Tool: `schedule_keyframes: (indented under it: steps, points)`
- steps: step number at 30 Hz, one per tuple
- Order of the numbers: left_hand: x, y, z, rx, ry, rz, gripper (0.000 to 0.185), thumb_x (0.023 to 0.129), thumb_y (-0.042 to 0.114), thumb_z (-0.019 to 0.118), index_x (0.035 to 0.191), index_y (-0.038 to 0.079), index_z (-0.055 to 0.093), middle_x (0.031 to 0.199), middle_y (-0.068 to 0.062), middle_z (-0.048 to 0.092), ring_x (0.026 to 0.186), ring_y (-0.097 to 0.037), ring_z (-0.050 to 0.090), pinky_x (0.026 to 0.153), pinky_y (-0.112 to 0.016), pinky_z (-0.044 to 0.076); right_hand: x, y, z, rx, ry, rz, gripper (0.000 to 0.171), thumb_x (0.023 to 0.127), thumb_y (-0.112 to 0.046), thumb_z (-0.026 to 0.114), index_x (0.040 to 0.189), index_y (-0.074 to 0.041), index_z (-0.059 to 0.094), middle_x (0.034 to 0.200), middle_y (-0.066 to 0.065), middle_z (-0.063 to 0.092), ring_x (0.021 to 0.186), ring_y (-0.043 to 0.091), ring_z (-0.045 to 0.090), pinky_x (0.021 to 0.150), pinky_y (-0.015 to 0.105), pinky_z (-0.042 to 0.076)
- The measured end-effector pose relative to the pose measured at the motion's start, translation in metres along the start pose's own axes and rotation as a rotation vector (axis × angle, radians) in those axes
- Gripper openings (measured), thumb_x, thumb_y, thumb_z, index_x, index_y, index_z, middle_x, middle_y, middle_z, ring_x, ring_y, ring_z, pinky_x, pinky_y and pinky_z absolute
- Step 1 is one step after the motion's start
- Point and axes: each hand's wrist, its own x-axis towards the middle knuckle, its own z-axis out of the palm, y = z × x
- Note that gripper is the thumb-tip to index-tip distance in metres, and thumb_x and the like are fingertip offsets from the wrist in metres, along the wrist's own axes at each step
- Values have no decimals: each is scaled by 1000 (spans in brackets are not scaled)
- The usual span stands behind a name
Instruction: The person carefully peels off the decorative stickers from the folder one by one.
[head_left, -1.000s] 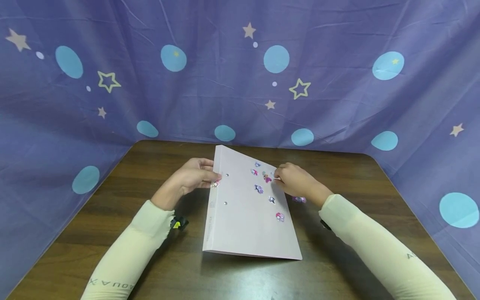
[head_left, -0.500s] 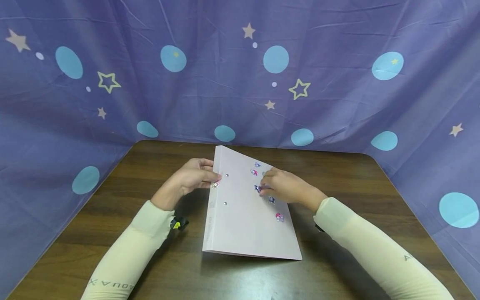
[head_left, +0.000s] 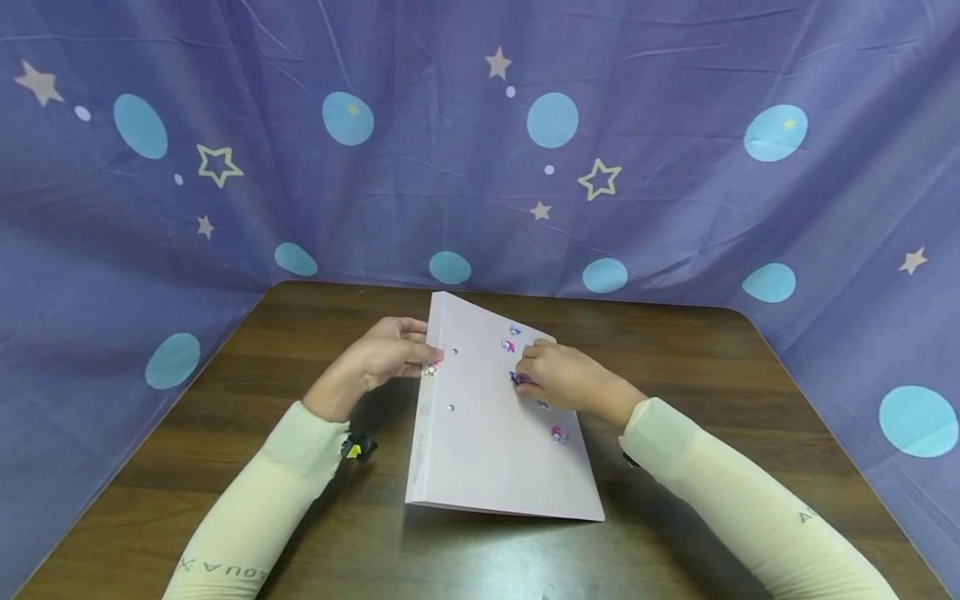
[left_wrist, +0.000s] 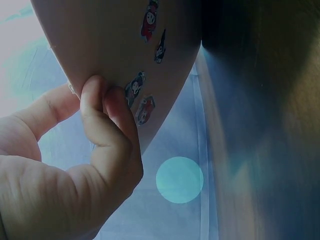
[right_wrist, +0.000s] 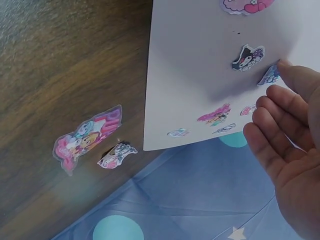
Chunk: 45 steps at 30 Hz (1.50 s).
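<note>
My right hand is over the white folder point(head_left: 495, 458), its fingers loosely bent and the thumb tip at a blue-purple sticker point(right_wrist: 269, 76), while my left hand point(head_left: 377, 354) pinches the folder's spine edge between thumb and curled fingers. Just past that thumb, a black-and-white sticker point(right_wrist: 248, 58) sits on the cover; farther off, beyond the folder, a long pink sticker point(right_wrist: 90, 135) and a smaller sticker point(right_wrist: 117, 155) lie on the desk point(head_left: 675, 350).
</note>
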Motion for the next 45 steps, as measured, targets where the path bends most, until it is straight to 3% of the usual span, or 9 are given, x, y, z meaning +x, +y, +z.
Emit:
schedule_keyframes:
  steps: [17, 24, 34, 45]
  points:
    - [2, -1, -1, 1, 1, 9, 66, 91, -5, 70, 145, -13, 33, 127, -25, 61, 86, -15, 69, 79, -34, 60, 3, -2, 9, -38, 40, -2, 13, 97, -18, 71, 87, -9, 72, 81, -1, 62, 76, 16, 55, 72, 33, 52]
    - [2, -1, -1, 3, 11, -1, 66, 91, -4, 70, 146, -12, 34, 127, -24, 61, 86, -14, 68, 79, -33, 60, 4, -6, 10, 9, 43, 18, 12, 99, -9, 66, 87, -9, 70, 87, 1, 67, 81, 16, 58, 74, 30, 55]
    - [1, -3, -2, 20, 4, 1, 68, 91, -3, 70, 147, -12, 32, 129, -25, 60, 86, -15, 69, 81, -35, 60, 3, 5, 12, 155, 22, 52, 23, 99, -8, 63, 78, -16, 60, 73, -5, 51, 71, 12, 45, 67, 28, 44]
    - [1, -2, -1, 19, 15, -4, 67, 91, -3, 70, 146, -12, 33, 129, -25, 60, 86, -14, 68, 80, -34, 60, -2, 19, 11, 203, 88, 95, 24, 94, -3, 66, 75, -16, 57, 74, -4, 49, 71, 12, 46, 65, 28, 43]
